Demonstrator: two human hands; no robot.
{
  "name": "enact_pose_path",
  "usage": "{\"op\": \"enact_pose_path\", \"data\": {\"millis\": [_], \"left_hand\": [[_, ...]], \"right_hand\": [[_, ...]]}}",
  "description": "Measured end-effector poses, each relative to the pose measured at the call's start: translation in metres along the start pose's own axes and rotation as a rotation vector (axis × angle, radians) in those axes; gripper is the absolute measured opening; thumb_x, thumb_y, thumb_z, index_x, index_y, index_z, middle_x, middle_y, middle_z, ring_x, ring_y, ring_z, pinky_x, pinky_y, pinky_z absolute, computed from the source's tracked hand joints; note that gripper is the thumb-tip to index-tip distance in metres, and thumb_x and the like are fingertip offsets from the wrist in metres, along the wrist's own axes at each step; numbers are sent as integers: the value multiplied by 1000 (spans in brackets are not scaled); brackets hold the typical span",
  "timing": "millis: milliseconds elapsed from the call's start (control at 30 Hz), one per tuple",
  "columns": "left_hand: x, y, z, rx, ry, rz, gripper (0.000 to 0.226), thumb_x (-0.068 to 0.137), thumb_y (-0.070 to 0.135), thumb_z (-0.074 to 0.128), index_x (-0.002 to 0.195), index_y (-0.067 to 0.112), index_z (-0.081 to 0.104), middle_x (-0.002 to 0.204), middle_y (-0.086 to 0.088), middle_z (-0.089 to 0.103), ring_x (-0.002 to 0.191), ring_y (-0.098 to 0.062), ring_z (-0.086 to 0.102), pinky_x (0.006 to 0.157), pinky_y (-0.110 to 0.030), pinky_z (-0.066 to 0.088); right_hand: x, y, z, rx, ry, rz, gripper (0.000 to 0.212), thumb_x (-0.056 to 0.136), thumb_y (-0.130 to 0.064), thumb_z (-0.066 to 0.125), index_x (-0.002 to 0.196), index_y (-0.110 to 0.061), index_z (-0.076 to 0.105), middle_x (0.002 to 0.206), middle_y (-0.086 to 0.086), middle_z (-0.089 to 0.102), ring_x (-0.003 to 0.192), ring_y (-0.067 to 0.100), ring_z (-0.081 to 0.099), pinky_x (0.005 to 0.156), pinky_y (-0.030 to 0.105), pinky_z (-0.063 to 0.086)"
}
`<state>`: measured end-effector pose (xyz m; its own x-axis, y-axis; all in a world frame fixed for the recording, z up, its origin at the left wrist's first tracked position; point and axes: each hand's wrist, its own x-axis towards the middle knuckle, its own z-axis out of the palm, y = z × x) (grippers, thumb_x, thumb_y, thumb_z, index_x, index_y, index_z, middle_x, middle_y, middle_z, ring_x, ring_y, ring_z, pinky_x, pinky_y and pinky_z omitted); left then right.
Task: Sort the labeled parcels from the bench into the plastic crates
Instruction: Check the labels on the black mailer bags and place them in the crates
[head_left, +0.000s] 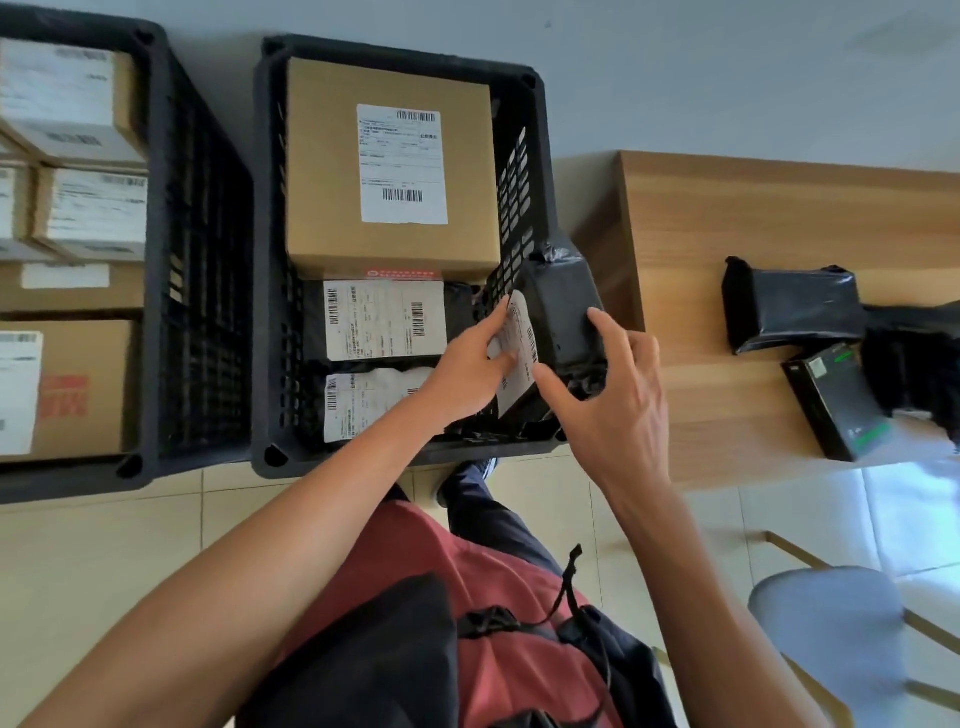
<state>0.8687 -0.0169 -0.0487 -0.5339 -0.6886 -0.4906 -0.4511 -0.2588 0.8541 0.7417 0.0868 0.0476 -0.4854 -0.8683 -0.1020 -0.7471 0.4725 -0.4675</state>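
**Black parcel held over crate's corner**

Seen from above: left hand (467, 369) pressed against the white label (519, 353) of a black parcel (563, 312), index finger stretched along the label's upper edge, thumb flat on its face. Right hand (613, 395) spread wide round the parcel's other side, thumb low near the label, fingers reaching up over the dark wrapping. Parcel tilted on edge at the near right corner of the middle crate (270, 260), just beside the tabletop (727, 218).

Inside that crate: a brown box (322, 171) with a printed label at the far end, then two black parcels (384, 319) lying label-up nearer the person. Further left, a second crate (171, 260) packed with labelled brown boxes (78, 135).

On the tabletop, well apart from the hands: a black wrapped parcel (795, 306) and a dark box (831, 400) with green markings, more black wrapping at the right edge.
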Motion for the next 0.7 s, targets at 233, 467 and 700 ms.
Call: {"op": "enact_pose_path", "data": {"millis": [233, 467, 700], "left_hand": [[2, -25, 2, 118, 20, 12, 58, 105, 14, 57, 159, 24, 39, 150, -2, 57, 138, -20, 52, 111, -27, 41], [0, -25, 4, 125, 69, -38, 48, 104, 12, 56, 151, 15, 53, 139, -10, 62, 117, -24, 65, 105, -46, 53], [1, -33, -8, -33, 4, -174, 62, 97, -16, 39, 151, 12, 52, 149, -6, 57, 123, -22, 64, 94, -41, 61]], "right_hand": [[-3, -2, 18, -106, -237, 0, 56, 99, -42, 67, 146, -15, 55, 159, -2, 40, 129, 20, 57, 95, 38, 51], [0, -2, 41, -71, -538, 35, 39, 101, 4, 46, 136, -5, 59, 125, 15, 66, 113, 36, 64, 95, 48, 56], [23, 2, 52, -148, -657, 95, 50, 95, 14, 44, 143, 0, 49, 141, 19, 56, 121, 40, 58, 99, 52, 54]]}}
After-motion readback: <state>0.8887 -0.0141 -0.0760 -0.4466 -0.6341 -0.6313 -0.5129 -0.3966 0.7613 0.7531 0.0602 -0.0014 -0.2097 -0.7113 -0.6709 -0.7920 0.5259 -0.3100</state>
